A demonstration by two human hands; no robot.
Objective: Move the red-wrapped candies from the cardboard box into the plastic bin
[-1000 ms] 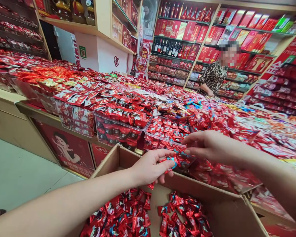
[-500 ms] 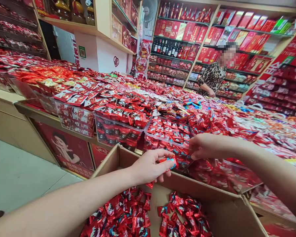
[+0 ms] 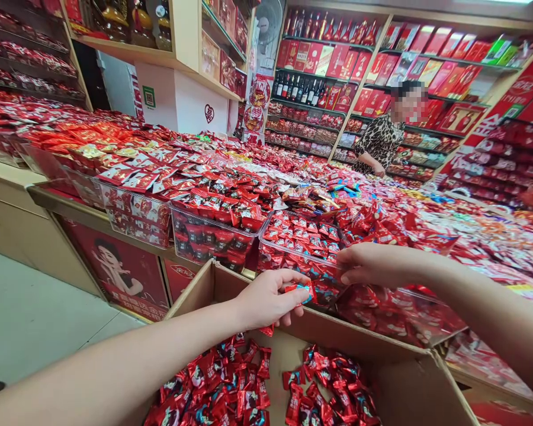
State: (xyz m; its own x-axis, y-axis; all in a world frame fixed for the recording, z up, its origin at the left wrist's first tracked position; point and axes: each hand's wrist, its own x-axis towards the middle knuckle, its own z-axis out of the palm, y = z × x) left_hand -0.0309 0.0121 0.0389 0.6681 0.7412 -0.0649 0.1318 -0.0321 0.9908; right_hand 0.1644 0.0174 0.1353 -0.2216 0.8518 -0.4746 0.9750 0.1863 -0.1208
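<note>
My left hand (image 3: 266,299) is closed on a few red and blue wrapped candies (image 3: 302,291), held over the far edge of an open cardboard box (image 3: 400,373). Loose red candies (image 3: 231,390) lie in the box below. My right hand (image 3: 373,265) rests fingers-down on the front rim of a clear plastic bin (image 3: 302,251) filled with small red candies, its fingers curled at the rim; whether it holds a candy is hidden.
A long counter carries several clear bins (image 3: 208,236) heaped with red sweets. Shelves of red gift boxes and bottles (image 3: 337,59) line the back wall. A person in a leopard-print top (image 3: 379,142) stands at the far side. A tiled floor (image 3: 26,313) lies left.
My right hand dropped from above the bin to its front rim and curled its fingers. My left hand stayed closed on the candies, almost still.
</note>
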